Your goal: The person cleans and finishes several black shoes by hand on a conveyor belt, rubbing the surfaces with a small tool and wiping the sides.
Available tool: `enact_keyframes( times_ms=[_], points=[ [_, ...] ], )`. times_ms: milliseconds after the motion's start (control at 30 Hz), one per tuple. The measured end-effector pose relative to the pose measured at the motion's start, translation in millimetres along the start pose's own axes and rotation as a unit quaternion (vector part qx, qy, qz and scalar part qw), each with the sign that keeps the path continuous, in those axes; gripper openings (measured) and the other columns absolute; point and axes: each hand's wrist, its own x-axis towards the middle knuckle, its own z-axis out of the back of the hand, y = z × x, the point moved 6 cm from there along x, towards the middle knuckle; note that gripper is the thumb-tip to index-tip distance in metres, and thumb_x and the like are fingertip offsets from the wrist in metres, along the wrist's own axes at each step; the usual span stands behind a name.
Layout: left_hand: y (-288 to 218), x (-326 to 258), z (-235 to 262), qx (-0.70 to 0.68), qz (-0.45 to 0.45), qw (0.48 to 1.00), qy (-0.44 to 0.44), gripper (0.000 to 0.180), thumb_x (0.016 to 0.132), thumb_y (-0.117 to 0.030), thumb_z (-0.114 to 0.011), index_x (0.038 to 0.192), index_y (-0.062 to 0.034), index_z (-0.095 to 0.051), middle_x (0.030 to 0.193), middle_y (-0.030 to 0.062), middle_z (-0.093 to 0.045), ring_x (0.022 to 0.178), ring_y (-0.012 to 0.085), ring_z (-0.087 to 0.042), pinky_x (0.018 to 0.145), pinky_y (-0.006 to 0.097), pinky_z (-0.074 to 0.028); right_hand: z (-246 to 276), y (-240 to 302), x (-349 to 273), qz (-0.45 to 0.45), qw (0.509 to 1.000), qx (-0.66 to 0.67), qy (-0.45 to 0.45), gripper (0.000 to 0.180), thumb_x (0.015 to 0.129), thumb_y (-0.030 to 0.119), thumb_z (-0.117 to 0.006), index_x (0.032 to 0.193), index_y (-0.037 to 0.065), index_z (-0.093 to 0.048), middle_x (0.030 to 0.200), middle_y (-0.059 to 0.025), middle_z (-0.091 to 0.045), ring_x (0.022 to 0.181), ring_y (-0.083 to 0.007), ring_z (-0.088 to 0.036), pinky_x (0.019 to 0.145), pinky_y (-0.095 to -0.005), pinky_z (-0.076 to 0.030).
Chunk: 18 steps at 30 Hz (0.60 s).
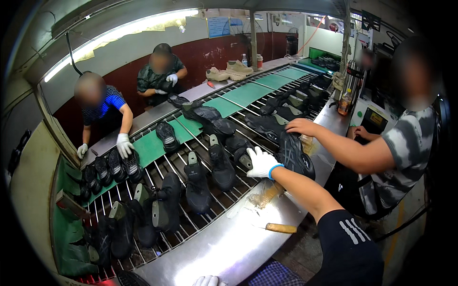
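My right hand (261,163), in a white glove with a blue band at the wrist, reaches over the near side of the rack conveyor. Its fingers are spread beside a black shoe (237,145) with a pale shoe last showing in its opening. Whether the fingertips touch that shoe is hard to see. At the bottom edge, only part of my white-gloved left hand (207,280) shows, by the metal ledge (210,260); its grip is cut off. A wooden-handled tool (280,228) lies on the ledge between my hands. More black shoes (222,167) with lasts rest on the rods.
Across the conveyor, two people in white gloves handle black shoes and soles (116,164). At right, another person's bare hand (301,127) rests at a black shoe (295,155). Green mats (245,97) cover part of the rods. Beige shoes (234,69) and an orange-brown bottle (344,102) stand farther off.
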Motion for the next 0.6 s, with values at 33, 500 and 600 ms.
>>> enact_keyframes(
  times_ms=[33,500,600],
  points=[
    [3,-2,-4,-0.025,0.022,0.999,0.011,0.041,0.105,-0.034,-0.066,0.136,-0.0079,-0.073,0.131,0.0216,-0.073,0.116,0.0426,-0.069,0.105,0.054,-0.054,-1,0,4,-0.014,0.999,0.025,0.013,0.131,0.073,0.065,-0.084,0.173,0.012,-0.017,0.171,-0.0338,-0.026,0.143,-0.051,-0.052,0.116,-0.0518,-0.048],
    [9,-19,-32,-0.157,0.093,0.982,0.04,0.042,0.102,-0.027,-0.067,0.137,-0.0036,-0.069,0.138,0.0277,-0.067,0.131,0.0471,-0.061,0.116,0.055,-0.046,-3,-54,-30,-0.039,0.578,0.801,0.152,0.041,0.09,0.034,-0.07,0.122,0.008,-0.07,0.127,-0.0115,-0.072,0.127,-0.036,-0.065,0.114,-0.0694,-0.045],
    [-2,22,2,-0.233,0.158,0.954,0.105,0.041,0.099,-0.02,-0.07,0.136,-0.0036,-0.07,0.134,0.0272,-0.069,0.126,0.0476,-0.063,0.112,0.055,-0.049,-21,-38,-99,0.047,0.528,0.837,0.134,0.06,0.089,0.034,-0.071,0.143,0.01,-0.061,0.141,-0.0116,-0.068,0.133,-0.0317,-0.063,0.116,-0.0527,-0.05]
  ],
)
